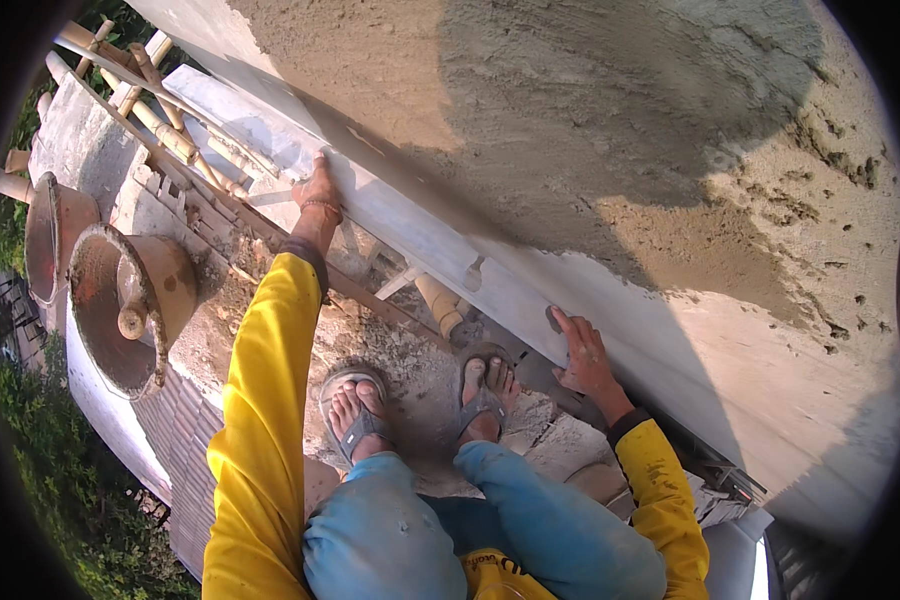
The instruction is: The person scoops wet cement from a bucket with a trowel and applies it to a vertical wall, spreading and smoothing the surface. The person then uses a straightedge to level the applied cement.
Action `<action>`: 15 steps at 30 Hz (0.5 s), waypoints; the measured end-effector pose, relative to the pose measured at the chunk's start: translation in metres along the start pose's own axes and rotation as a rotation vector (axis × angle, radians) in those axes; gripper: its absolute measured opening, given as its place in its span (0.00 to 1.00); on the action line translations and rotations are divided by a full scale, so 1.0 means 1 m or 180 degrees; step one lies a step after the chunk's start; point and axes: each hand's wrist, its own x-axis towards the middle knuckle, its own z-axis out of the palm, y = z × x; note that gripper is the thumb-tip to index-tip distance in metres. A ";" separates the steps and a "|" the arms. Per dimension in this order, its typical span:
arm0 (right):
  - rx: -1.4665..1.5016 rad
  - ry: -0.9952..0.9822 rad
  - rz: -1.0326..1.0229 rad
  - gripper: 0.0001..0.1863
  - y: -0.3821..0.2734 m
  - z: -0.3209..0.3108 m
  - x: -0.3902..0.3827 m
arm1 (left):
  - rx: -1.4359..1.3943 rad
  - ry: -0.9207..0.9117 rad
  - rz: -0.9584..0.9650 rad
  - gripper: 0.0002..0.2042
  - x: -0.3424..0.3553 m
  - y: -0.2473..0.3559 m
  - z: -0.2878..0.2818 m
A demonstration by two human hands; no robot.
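A long pale straightedge [410, 222] lies slantwise along the foot of a plastered wall [570, 140], with small slots in its face. My left hand [318, 192] is closed round the edge of its upper-left part, arm stretched forward. Farther right, my right hand [588, 362] grips the straightedge beside a dark slot, its fingers on the face; the thumb side is partly hidden. Wet grey-brown plaster covers much of the wall above, rougher and pitted toward the right.
Two mortar-crusted buckets [175, 285] stand at the left, the nearer with a round-ended handle [132, 320] inside. Bamboo poles [165, 130] cross at the upper left. My sandalled feet [360, 410] stand on a mortar-strewn ledge [410, 375]. Roof tiles [180, 450] and greenery lie below.
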 end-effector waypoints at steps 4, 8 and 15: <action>-0.0386 -0.0036 0.0504 0.58 0.030 0.018 0.013 | 0.0603 0.0260 -0.0246 0.31 0.008 -0.041 0.018; -0.0627 -0.0006 0.0990 0.56 0.053 0.041 0.020 | 0.0349 0.0248 -0.0332 0.31 0.011 -0.057 0.040; 0.0153 0.0767 0.2011 0.53 0.072 0.086 0.009 | 0.0703 0.0131 -0.0332 0.29 -0.007 -0.049 0.060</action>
